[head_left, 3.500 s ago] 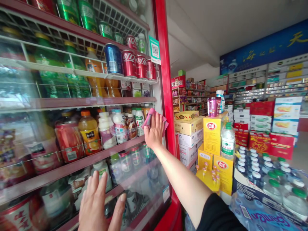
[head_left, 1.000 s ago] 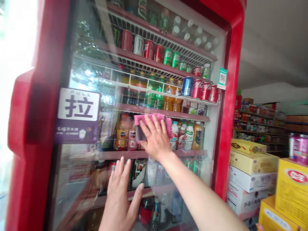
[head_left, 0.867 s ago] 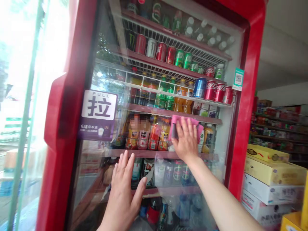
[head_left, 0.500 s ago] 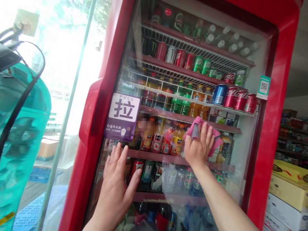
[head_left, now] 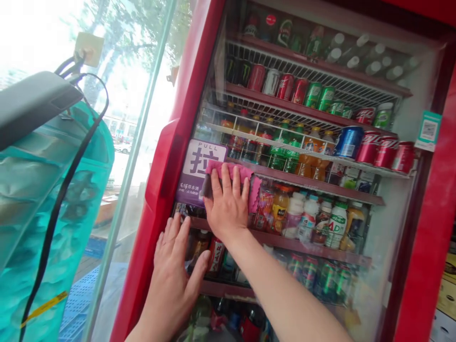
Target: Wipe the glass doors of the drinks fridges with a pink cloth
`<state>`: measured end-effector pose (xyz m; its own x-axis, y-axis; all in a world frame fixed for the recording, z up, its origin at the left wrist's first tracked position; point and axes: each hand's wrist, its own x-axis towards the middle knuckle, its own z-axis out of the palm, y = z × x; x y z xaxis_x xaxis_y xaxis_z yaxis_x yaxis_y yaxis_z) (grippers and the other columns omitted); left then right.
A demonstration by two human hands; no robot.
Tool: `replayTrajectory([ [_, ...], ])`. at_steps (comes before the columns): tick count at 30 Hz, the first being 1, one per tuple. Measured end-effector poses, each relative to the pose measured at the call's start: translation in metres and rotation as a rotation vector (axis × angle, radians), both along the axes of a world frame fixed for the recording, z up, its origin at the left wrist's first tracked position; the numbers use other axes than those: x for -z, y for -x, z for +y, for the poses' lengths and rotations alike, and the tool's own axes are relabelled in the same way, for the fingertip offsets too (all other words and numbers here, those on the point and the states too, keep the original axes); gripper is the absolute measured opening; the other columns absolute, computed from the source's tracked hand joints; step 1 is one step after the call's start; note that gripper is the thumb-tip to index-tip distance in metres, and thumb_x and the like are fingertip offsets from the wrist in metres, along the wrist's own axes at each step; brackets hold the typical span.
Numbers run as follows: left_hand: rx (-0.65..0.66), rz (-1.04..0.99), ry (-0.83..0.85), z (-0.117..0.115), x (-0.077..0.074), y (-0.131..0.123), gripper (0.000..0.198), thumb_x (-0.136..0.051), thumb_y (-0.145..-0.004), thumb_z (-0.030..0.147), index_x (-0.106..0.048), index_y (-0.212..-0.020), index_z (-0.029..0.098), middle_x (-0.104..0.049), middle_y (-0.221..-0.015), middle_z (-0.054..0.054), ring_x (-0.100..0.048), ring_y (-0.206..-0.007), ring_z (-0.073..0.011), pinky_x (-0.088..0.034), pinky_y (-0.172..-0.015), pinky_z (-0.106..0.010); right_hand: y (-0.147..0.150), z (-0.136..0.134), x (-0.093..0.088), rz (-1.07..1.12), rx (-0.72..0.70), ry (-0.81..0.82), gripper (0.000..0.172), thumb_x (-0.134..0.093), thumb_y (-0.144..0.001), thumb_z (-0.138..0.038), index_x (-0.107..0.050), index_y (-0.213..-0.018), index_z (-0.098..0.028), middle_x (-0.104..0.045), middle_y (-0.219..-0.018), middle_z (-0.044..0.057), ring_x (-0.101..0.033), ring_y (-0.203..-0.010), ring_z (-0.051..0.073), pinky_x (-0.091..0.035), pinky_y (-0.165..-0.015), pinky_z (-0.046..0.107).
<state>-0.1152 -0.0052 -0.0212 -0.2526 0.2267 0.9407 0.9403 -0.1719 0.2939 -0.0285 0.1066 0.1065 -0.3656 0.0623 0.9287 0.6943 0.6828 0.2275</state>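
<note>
R hand (head_left: 228, 204) pressed flat on pink cloth (head_left: 233, 172) against glass door (head_left: 377, 237) of red drinks fridge (head_left: 425, 266). Fingers spread wide, cloth held under palm, its top edge showing above fingers & frilled edge at right of hand. Dark patch at cloth's left end: can't tell if fold or other item. Cloth is on door's left part, touching PULL sticker (head_left: 201, 159) at its right edge, level w/ shelf of juice bottles (head_left: 280, 204).

L hand (head_left: 176, 270) set open on same glass, lower down & left of R hand, close to door's red frame (head_left: 156, 204). Fingers wide, nothing held.

Best wiped w/ whole palm behind cloth, not fingertips alone, so pressure stays even. Door best steadied by L hand, as now, so glass isn't pushed or swung. Overlapping strokes would avoid streaks; sticker edge best passed lightly so it isn't lifted.

Inside, Coke cans (head_left: 377, 149) & blue can (head_left: 349, 142) stand on upper shelf, QR sticker (head_left: 429, 130) on right of door. Left of fridge: window pane (head_left: 142, 95), teal cover (head_left: 46, 204) w/ black strap (head_left: 67, 190), grey pack (head_left: 35, 107) on top.
</note>
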Motion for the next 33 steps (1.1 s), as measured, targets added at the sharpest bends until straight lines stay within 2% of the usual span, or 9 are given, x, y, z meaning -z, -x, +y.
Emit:
replayTrajectory([
  [5,0.027,-0.015,0.004,-0.005,0.008,0.001,0.082,-0.062,-0.104,0.042,-0.023,-0.176,0.036,-0.031,-0.183,-0.012,-0.030,-0.170,-0.0363,-0.032,-0.134,-0.070,-0.017,0.004,0.092,-0.380,-0.144,-0.057,0.073,-0.056,-0.110,-0.046,-0.032,-0.176,-0.024,-0.027,-0.184,0.006,-0.027,-0.171,0.033,-0.028,-0.137,0.062],
  [8,0.028,-0.021,0.002,-0.008,0.013,0.002,0.083,-0.062,-0.104,0.041,-0.023,-0.176,0.036,-0.031,-0.184,-0.011,-0.031,-0.170,-0.0368,-0.034,-0.133,-0.070,-0.028,0.006,0.109,-0.543,-0.206,-0.094,0.067,-0.050,-0.113,-0.043,-0.034,-0.175,-0.025,-0.031,-0.183,0.001,-0.032,-0.169,0.027,-0.031,-0.138,0.053],
  [11,0.012,-0.022,-0.006,-0.012,0.014,0.003,0.082,-0.063,-0.104,0.041,-0.024,-0.176,0.036,-0.032,-0.183,-0.012,-0.031,-0.170,-0.0365,-0.036,-0.132,-0.070,-0.025,0.007,0.076,-0.412,-0.146,-0.064,0.074,-0.062,-0.108,-0.043,-0.036,-0.174,-0.024,-0.033,-0.182,0.006,-0.029,-0.170,0.031,-0.021,-0.141,0.059],
  [17,-0.001,-0.046,0.007,-0.019,0.009,0.004,0.085,-0.066,-0.102,0.040,-0.025,-0.176,0.036,-0.031,-0.183,-0.012,-0.030,-0.170,-0.0364,-0.034,-0.134,-0.068,0.015,-0.006,-0.047,-0.126,-0.092,-0.096,0.078,-0.067,-0.106,-0.040,-0.037,-0.174,-0.018,-0.026,-0.185,0.011,-0.013,-0.174,0.037,-0.002,-0.140,0.069],
  [19,-0.008,-0.052,0.012,-0.021,0.009,0.004,0.084,-0.066,-0.102,0.039,-0.025,-0.176,0.036,-0.031,-0.184,-0.012,-0.030,-0.170,-0.0357,-0.033,-0.135,-0.068,0.031,-0.011,-0.071,-0.101,-0.115,-0.122,0.073,-0.064,-0.107,-0.038,-0.039,-0.173,-0.018,-0.025,-0.185,0.011,-0.011,-0.174,0.038,0.000,-0.140,0.068],
  [21,-0.021,-0.063,0.016,-0.023,0.010,0.005,0.084,-0.065,-0.103,0.039,-0.025,-0.176,0.035,-0.031,-0.183,-0.012,-0.030,-0.170,-0.0352,-0.033,-0.135,-0.067,0.044,-0.015,-0.076,-0.056,-0.135,-0.112,0.072,-0.063,-0.108,-0.036,-0.038,-0.173,-0.017,-0.023,-0.186,0.011,-0.009,-0.174,0.038,0.002,-0.140,0.068],
  [24,-0.030,-0.096,0.031,-0.028,0.015,0.008,0.084,-0.066,-0.103,0.039,-0.026,-0.176,0.035,-0.031,-0.184,-0.011,-0.028,-0.171,-0.0352,-0.031,-0.136,-0.065,0.058,-0.021,-0.049,-0.018,-0.148,-0.051,0.074,-0.062,-0.108,-0.034,-0.035,-0.174,-0.016,-0.019,-0.187,0.012,-0.006,-0.175,0.039,0.003,-0.140,0.068],
  [30,-0.032,-0.135,0.044,-0.033,0.025,0.010,0.083,-0.066,-0.102,0.040,-0.027,-0.176,0.034,-0.025,-0.186,-0.010,-0.027,-0.171,-0.0354,-0.029,-0.138,-0.063,0.067,-0.024,0.065,-0.138,-0.182,0.089,0.070,-0.052,-0.113,-0.040,-0.030,-0.176,-0.018,-0.013,-0.187,0.010,-0.013,-0.174,0.036,-0.014,-0.140,0.070],
  [33,-0.032,-0.114,0.048,-0.029,0.029,0.006,0.083,-0.066,-0.103,0.041,-0.027,-0.176,0.033,-0.024,-0.186,-0.011,-0.027,-0.171,-0.0357,-0.029,-0.137,-0.063,0.057,-0.018,0.102,-0.239,-0.214,0.104,0.068,-0.047,-0.115,-0.040,-0.026,-0.177,-0.021,-0.017,-0.186,0.007,-0.019,-0.174,0.030,-0.024,-0.140,0.064],
])
